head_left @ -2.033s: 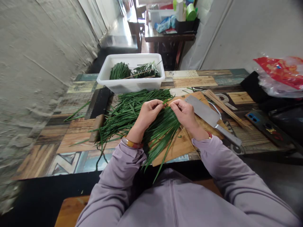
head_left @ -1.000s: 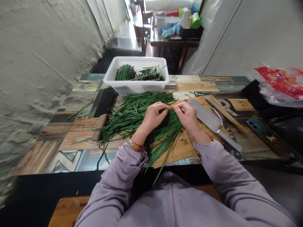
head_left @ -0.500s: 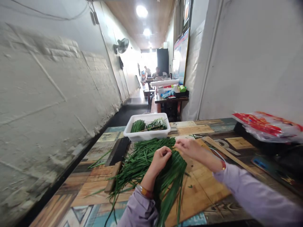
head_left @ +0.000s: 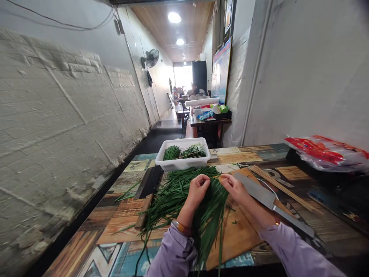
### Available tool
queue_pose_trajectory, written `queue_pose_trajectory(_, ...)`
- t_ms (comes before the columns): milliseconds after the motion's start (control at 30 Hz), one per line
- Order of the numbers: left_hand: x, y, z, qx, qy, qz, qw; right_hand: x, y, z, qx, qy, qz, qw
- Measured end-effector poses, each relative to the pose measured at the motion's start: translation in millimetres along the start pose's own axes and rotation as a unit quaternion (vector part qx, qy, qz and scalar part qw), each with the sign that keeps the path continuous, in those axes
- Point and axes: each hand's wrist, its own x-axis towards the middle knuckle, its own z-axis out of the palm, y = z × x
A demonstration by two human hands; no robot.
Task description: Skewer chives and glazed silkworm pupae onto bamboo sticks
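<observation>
A large heap of long green garlic chives (head_left: 178,190) lies across the table, and part of it fans over a wooden cutting board (head_left: 239,234) toward me. My left hand (head_left: 198,188) is closed in a pinch at the upper end of the chives in front. Just right of it, my right hand (head_left: 235,188) is pinched too, close to the chive ends. What its fingertips hold is too small to make out. Under and beside my right forearm lies a cleaver (head_left: 253,188), its blade on the board.
Behind the heap stands a white plastic tub (head_left: 184,163) with chive bundles in it. A dark-bladed knife (head_left: 148,184) lies left. Thin wooden skewers (head_left: 281,186) are at right, with red-printed plastic packs (head_left: 325,150) beyond. A brick-patterned wall (head_left: 57,115) runs along the left.
My right hand has come down and slightly right, onto the chive ends. Its forearm has swung down, uncovering the cleaver. My left hand stays pinched, tilted a little more upright.
</observation>
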Motion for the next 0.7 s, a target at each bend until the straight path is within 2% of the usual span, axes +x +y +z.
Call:
queue_pose_trajectory(67, 0.6, -2.0, 0.4, 0.015, 0.002, 0.004, 1.0, -3.6, 8.3, 13.3, 0.051, -0.016, 0.007, 0.999)
queue_pose_trajectory(167, 1.3, -4.4, 0.6, 0.048, 0.007, 0.015, 0.999, 0.2, 4.8, 22.8, 0.066, -0.053, -0.011, 0.996)
queue_pose_trajectory(433, -1.4, -2.6, 3.9, 0.122, 0.003, 0.026, 0.992, 10.6, -7.4, 29.2, -0.1, -0.01, -0.017, 0.995)
queue_pose_trajectory(700, -3.8, 0.1, 8.1, 0.126, -0.015, 0.006, 0.992, 4.6, -0.5, 27.4, -0.151, 0.014, -0.067, 0.986)
